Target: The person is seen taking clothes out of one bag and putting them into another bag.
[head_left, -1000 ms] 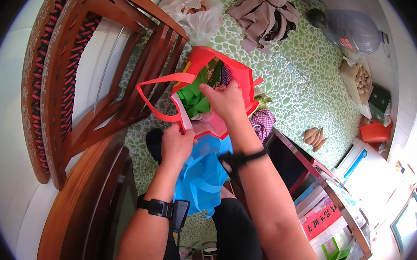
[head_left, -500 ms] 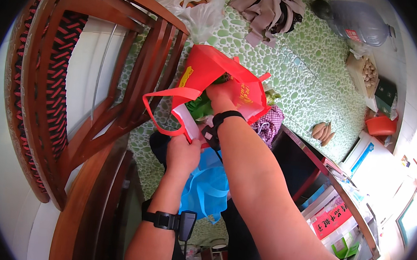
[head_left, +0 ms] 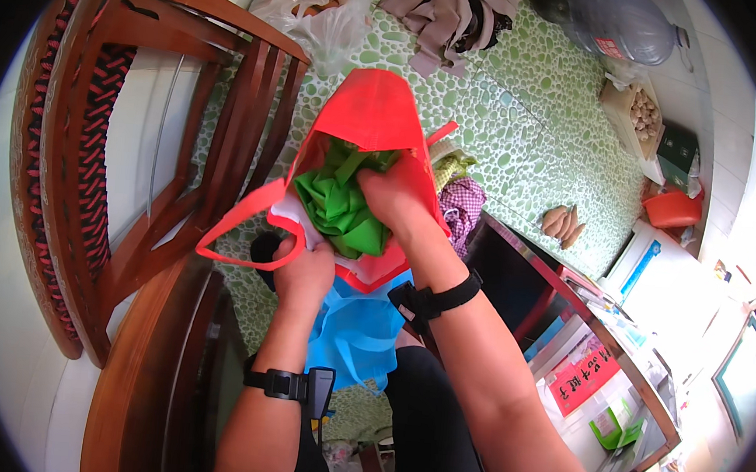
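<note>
A red fabric shopping bag (head_left: 368, 108) hangs wide-mouthed before me, one loop handle drooping on its left. My left hand (head_left: 305, 275) is closed on the bag's near left rim. Inside the mouth, my right hand (head_left: 391, 197) is closed on a crumpled green fabric bundle (head_left: 337, 220); its fingertips are partly hidden in the folds. This green bundle fills most of the opening, and whatever lies deeper is hidden. Below the red bag, a light blue fabric bag (head_left: 353, 335) lies by my legs. Each wrist wears a black strap with a small device.
A wooden chair (head_left: 227, 138) stands at left. On the green pebble-patterned floor lie a clear plastic bag (head_left: 318, 21), greyish-pink cloth (head_left: 451, 9), a checked cloth bundle (head_left: 463, 209) and brown tubers (head_left: 563, 224). A cabinet (head_left: 596, 317) is at right, a big water bottle (head_left: 620, 29) at far right.
My right hand has drawn back towards the bag's mouth, and the green bundle has come up into fuller view. Both hands and the red bag have shifted slightly left in view.
</note>
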`<action>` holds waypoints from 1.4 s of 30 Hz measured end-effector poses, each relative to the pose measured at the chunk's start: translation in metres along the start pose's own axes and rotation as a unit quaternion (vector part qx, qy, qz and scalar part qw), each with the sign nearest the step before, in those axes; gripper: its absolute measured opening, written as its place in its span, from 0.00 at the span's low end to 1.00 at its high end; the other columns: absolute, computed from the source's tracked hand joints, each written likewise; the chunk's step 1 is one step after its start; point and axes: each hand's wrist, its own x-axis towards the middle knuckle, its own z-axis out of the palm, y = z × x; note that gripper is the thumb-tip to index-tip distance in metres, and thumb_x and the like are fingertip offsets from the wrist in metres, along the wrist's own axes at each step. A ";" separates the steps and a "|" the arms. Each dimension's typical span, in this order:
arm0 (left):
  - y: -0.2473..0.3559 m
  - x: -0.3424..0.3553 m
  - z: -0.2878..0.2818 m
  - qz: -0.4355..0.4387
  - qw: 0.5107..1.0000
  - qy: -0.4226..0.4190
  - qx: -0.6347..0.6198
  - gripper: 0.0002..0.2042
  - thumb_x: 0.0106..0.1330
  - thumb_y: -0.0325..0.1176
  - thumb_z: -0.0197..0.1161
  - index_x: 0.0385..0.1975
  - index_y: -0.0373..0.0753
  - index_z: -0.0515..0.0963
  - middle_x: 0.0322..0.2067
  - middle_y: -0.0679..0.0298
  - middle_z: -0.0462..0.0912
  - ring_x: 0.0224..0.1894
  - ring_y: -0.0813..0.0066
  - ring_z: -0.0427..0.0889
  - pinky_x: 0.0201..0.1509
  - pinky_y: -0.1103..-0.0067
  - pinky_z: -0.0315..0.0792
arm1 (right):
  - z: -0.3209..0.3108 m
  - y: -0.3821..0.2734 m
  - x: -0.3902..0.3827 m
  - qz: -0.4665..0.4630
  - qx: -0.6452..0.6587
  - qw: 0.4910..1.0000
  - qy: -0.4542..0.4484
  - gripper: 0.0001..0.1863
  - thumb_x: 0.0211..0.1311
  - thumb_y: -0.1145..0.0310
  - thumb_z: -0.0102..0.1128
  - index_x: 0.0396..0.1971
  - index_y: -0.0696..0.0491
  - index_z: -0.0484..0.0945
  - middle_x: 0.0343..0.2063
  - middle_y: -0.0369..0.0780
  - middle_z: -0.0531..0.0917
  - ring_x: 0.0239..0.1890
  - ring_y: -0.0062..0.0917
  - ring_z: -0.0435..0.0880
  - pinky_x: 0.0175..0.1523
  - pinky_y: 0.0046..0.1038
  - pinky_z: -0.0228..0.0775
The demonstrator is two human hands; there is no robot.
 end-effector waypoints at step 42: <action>0.012 0.007 -0.027 0.143 0.969 0.080 -0.184 0.19 0.76 0.46 0.57 0.44 0.34 0.84 0.29 0.49 0.86 0.33 0.52 0.85 0.41 0.66 0.76 | -0.234 -0.041 -0.112 -0.075 -0.066 0.934 -0.342 0.12 0.55 0.65 0.72 0.38 0.54 0.85 0.33 0.39 0.87 0.35 0.33 0.87 0.44 0.33 0.79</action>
